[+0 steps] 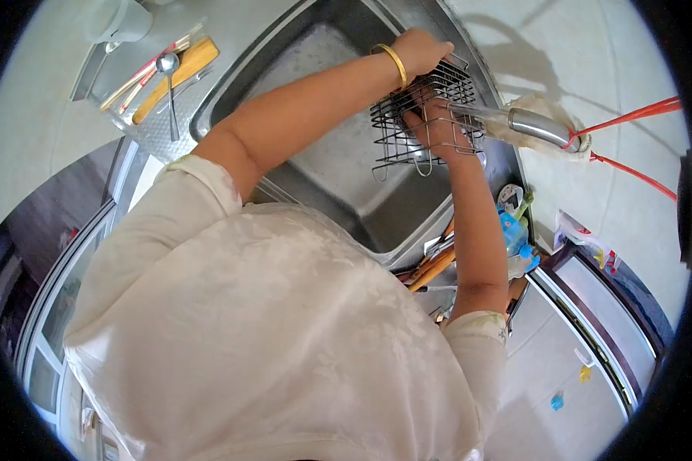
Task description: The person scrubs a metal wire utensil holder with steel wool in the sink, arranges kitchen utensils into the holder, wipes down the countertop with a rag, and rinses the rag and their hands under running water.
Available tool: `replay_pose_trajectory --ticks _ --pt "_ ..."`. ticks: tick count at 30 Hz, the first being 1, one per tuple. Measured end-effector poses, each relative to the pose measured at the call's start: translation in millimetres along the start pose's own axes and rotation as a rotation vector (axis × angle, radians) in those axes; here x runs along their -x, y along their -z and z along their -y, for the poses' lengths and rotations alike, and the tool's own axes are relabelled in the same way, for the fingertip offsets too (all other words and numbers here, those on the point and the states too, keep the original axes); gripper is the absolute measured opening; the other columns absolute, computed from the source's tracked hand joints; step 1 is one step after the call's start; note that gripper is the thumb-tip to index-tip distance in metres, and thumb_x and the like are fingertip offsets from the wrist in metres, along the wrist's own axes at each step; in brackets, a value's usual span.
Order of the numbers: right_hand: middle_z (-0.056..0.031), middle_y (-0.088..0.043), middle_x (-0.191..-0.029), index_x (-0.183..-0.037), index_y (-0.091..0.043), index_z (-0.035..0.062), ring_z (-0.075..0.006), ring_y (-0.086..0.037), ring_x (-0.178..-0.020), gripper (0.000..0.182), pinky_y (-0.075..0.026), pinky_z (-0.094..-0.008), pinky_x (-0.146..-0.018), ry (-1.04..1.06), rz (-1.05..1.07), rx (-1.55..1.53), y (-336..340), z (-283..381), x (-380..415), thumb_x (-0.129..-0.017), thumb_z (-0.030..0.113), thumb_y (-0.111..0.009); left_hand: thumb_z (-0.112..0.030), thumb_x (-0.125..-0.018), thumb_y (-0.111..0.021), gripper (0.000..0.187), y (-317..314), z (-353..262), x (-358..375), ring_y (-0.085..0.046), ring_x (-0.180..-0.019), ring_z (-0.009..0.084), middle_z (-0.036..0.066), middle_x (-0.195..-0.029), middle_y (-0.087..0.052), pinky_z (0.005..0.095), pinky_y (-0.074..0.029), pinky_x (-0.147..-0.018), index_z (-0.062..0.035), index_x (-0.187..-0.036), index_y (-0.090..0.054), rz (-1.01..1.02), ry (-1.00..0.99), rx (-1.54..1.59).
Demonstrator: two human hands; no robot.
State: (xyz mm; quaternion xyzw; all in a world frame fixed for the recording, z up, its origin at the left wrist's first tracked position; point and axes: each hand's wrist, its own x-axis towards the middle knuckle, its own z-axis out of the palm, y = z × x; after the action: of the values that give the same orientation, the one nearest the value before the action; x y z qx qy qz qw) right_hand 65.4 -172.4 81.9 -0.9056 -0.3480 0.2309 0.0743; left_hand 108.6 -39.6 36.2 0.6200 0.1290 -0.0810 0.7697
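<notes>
A dark wire basket (382, 131) with hooked wire ends is held tilted over the right side of the stainless steel sink (315, 146). My left hand (423, 52), with a gold bangle at its wrist, is closed on the basket's far upper edge. My right hand (438, 131) is among the wires at the basket's near side, seen partly through the grid. Its thumb and fingers are bent around something dark, too covered by the wires to name. A metal faucet (542, 127) reaches over the basket from the right.
Red cords (630, 119) are tied to the faucet. On the left counter lie a spoon (168, 65), a wooden spatula (184, 73), chopsticks (134, 81) and a fork, near a white cup (123, 23). Right of the sink stand a blue bottle (514, 230) and wooden-handled utensils (432, 269).
</notes>
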Motion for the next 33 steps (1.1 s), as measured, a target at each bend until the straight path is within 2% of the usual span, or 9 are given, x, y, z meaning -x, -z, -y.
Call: replay_pose_trajectory --ticks 9,14,15,18,19,22,23,30,33 --pt "-0.0219 -0.056 -0.102 -0.112 -0.05 0.0032 -0.0399 -0.053 -0.094 0.035 -0.043 -0.0444 -0.079 0.034 -0.272 -0.135 -41.7 -7.8 -8.0 -0.079 0.016 -0.052 -0.031 -0.082 -0.056 0.032 1.9 -10.0 13.8 -0.06 -0.066 0.0171 0.011 -0.074 -0.066 0.0301 -0.047 -0.064 -0.0014 -0.078 -0.069 0.043 -0.053 -0.206" --pt "-0.0217 -0.056 -0.104 -0.117 -0.048 0.0053 -0.0389 -0.053 -0.096 0.04 -0.043 -0.0423 -0.081 -0.146 -0.373 -0.003 -34.4 8.2 -12.4 -0.081 0.022 -0.053 -0.031 -0.083 -0.057 0.031 7.6 -11.5 5.0 -0.06 -0.068 0.0165 0.01 -0.077 -0.066 0.0297 -0.047 -0.065 -0.0012 -0.081 -0.068 0.093 -0.348 -0.478" --pt "-0.0218 -0.055 -0.105 -0.117 -0.048 0.0061 -0.0391 -0.053 -0.096 0.04 -0.043 -0.0418 -0.081 -0.07 -0.533 0.01 -36.7 12.6 -9.5 -0.08 0.019 -0.055 -0.031 -0.083 -0.057 0.032 10.1 -13.2 3.8 -0.06 -0.068 0.0163 0.009 -0.077 -0.066 0.0296 -0.047 -0.065 -0.0007 -0.082 -0.068 0.092 -0.383 -0.526" --pt "-0.022 -0.055 -0.105 -0.118 -0.047 0.0056 -0.0398 -0.052 -0.096 0.041 -0.043 -0.0427 -0.081 -0.114 -0.378 -0.238 -16.5 22.8 0.6 -0.078 0.012 -0.055 -0.031 -0.084 -0.056 0.034 15.7 -16.0 0.5 -0.06 -0.068 0.0161 0.008 -0.08 -0.065 0.0286 -0.047 -0.064 0.0015 -0.082 -0.066 0.106 -0.007 0.058" --pt "-0.0219 -0.055 -0.099 -0.111 -0.05 0.0044 -0.0417 -0.052 -0.09 0.04 -0.044 -0.0459 -0.076 0.06 -0.342 -0.327 -15.5 20.2 4.9 -0.072 0.011 -0.059 -0.031 -0.084 -0.056 0.035 17.8 -15.4 2.7 -0.059 -0.067 0.0155 0.008 -0.077 -0.065 0.0279 -0.046 -0.063 0.0025 -0.08 -0.066 0.115 0.005 0.153" --pt "-0.0201 -0.055 -0.106 -0.115 -0.05 0.0054 -0.0382 -0.052 -0.097 0.043 -0.043 -0.0422 -0.083 0.18 -0.307 -0.003 -19.1 12.3 7.6 -0.072 0.006 -0.058 -0.03 -0.083 -0.057 0.033 15.1 -13.4 6.7 -0.058 -0.066 0.0151 0.009 -0.074 -0.065 0.0282 -0.046 -0.062 0.002 -0.079 -0.067 0.081 -0.081 -0.017" --pt "-0.019 -0.055 -0.106 -0.112 -0.052 0.0062 -0.038 -0.051 -0.097 0.042 -0.042 -0.0422 -0.084 0.011 -0.222 0.011 -25.5 12.5 3.8 -0.071 0.006 -0.059 -0.03 -0.083 -0.057 0.033 12.1 -13.9 7.4 -0.058 -0.066 0.0151 0.009 -0.074 -0.065 0.0284 -0.046 -0.062 0.0017 -0.079 -0.067 0.087 -0.083 -0.049" --pt "-0.0179 -0.06 -0.099 -0.104 -0.057 0.0036 -0.0342 -0.056 -0.092 0.033 -0.044 -0.0404 -0.081 0.026 -0.371 -0.083 -35.2 8.0 -5.2 -0.072 0.01 -0.062 -0.028 -0.084 -0.055 0.031 18.7 -4.7 10.0 -0.058 -0.065 0.0168 0.01 -0.075 -0.065 0.03 -0.046 -0.063 -0.0004 -0.08 -0.068 0.104 -0.169 -0.257" --pt "-0.0172 -0.061 -0.093 -0.101 -0.057 0.0026 -0.0353 -0.057 -0.089 0.029 -0.045 -0.0402 -0.078 -0.061 -0.382 -0.343 -24.4 16.1 -2.9 -0.073 0.011 -0.063 -0.028 -0.085 -0.054 0.031 22.6 -11.5 14.3 -0.059 -0.065 0.0171 0.01 -0.076 -0.065 0.0301 -0.047 -0.064 0.0001 -0.079 -0.067 0.106 -0.147 -0.225"
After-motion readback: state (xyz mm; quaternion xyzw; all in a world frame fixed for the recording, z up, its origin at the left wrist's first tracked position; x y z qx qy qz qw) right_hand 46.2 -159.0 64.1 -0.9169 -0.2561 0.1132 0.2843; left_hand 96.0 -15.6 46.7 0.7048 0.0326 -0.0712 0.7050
